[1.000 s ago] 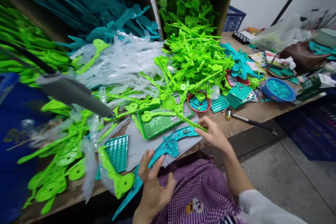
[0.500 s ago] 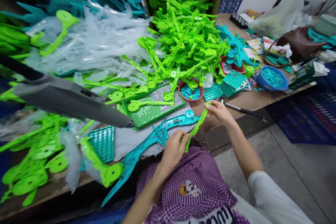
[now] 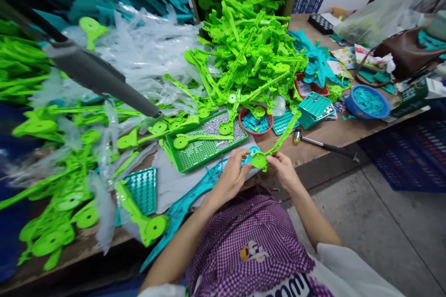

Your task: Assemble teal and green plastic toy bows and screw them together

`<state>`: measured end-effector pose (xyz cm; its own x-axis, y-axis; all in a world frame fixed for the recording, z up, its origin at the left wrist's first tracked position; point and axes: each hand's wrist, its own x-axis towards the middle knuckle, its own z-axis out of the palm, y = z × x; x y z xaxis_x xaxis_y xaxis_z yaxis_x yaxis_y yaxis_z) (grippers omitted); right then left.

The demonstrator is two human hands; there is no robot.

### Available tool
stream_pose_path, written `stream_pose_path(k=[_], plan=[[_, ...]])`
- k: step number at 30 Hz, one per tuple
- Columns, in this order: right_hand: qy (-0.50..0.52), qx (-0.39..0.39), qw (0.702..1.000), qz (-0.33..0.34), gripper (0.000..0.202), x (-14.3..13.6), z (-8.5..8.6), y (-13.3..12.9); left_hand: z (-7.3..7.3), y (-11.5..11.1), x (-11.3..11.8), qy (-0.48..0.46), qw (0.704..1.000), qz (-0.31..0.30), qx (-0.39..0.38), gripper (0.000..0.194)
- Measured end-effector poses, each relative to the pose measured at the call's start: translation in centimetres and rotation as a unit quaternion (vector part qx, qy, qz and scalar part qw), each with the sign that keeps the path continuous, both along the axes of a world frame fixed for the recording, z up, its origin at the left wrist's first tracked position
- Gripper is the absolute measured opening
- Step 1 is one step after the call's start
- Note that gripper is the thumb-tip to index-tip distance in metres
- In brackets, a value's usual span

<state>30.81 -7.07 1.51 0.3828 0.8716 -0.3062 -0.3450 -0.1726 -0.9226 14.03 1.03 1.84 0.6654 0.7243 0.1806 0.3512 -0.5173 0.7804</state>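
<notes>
A bright green plastic part (image 3: 283, 135), with a round disc at its near end and a long arm slanting up to the right, is held between both hands. My left hand (image 3: 234, 174) pinches the disc's left edge, above a long blue plastic piece (image 3: 184, 199) that lies across grey cloth at the table edge. Near the base of the green arm, my right hand (image 3: 284, 171) grips the part with its fingertips. Just beyond lies a green tray (image 3: 195, 154) of small silvery pieces, with green parts lying across it.
Heaped green parts (image 3: 244, 51) and clear bags (image 3: 139, 51) cover the back. A grey tool (image 3: 101, 74) hangs at the left. Right of the hands are a red bowl (image 3: 256, 131), a hammer (image 3: 322, 145) and a blue bowl (image 3: 368, 102).
The green part has turned, its disc now showing between the hands and its arm pointing up right. My right hand has come lower. The grey tool appears higher.
</notes>
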Motion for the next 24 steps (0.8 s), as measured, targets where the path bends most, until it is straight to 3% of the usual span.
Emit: stream_pose_path(k=[4, 8, 15, 19, 24], plan=[[-0.068, -0.004, 0.996, -0.065, 0.042, 4.2, 0.4, -1.2, -2.2, 0.7, -0.8, 0.121, 0.988, 0.009, 0.100, 0.046], [-0.127, -0.010, 0.990, -0.067, 0.044, 6.3, 0.3, -0.6, -3.5, 0.6, 0.1, 0.151, 0.983, -0.022, 0.106, 0.038], [-0.179, -0.100, 0.976, 0.072, 0.033, 7.0, -1.3, 2.8, -2.9, 1.4, 1.4, 0.139, 0.987, -0.074, 0.013, 0.065], [-0.234, -0.157, 0.953, 0.109, 0.022, 6.7, -1.9, 3.4, -2.3, 1.7, 1.5, 0.171, 0.979, -0.104, 0.028, 0.065], [-0.366, -0.206, 0.893, 0.160, 0.028, 6.7, -1.7, 3.6, -1.8, 1.4, 1.8, 0.233, 0.959, -0.134, 0.095, 0.060]])
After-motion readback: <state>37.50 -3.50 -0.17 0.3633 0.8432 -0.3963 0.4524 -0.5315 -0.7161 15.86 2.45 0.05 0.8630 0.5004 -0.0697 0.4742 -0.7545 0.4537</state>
